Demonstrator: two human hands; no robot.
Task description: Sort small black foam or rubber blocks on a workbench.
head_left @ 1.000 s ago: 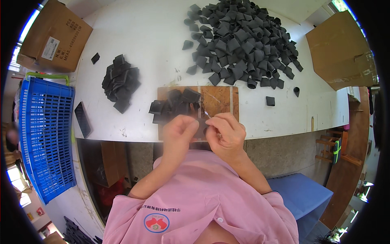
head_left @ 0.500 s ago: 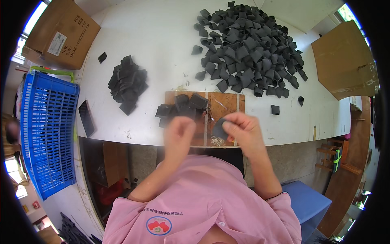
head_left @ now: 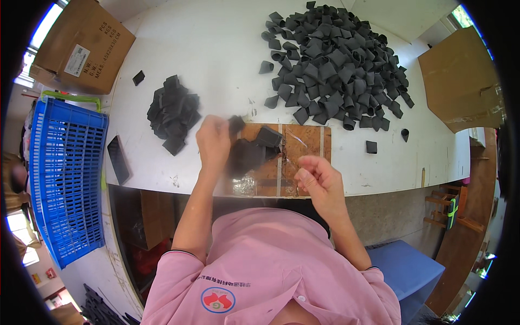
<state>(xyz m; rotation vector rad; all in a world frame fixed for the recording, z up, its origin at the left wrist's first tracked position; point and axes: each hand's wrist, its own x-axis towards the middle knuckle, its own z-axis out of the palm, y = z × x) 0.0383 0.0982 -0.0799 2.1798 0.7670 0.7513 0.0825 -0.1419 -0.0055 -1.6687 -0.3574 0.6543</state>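
Compared with half a second ago, the left hand (head_left: 213, 142) sits farther forward and to the left, while the right hand (head_left: 323, 187) no longer shows the dark piece that was at its fingertips. The left fingers are closed in a pinch on a small dark sleeve (head_left: 236, 125), blurred, at the far left corner of the wooden board (head_left: 307, 142). The right thumb and forefinger are drawn near each other just over the board's right part; whether anything thin lies between them, I cannot tell.

Just right of the left hand, a cluster of dark sleeves (head_left: 254, 151) lies over the left part of the board, its left side smeared by blur. Beyond the board, to the right, a large heap of open-ended sleeves (head_left: 338, 70) spreads over the white table (head_left: 227, 59); a smaller pile of flattened pieces (head_left: 172, 114) lies to the left, with a smartphone (head_left: 118, 160) nearer the table's left edge.

Judging by the folds and matte surface, each sleeve should be light, soft and slightly springy, hardly fragile and not very slippery. A thumb-and-forefinger pinch on one flat edge seems the best hold, as squeezing the middle would likely flatten it.
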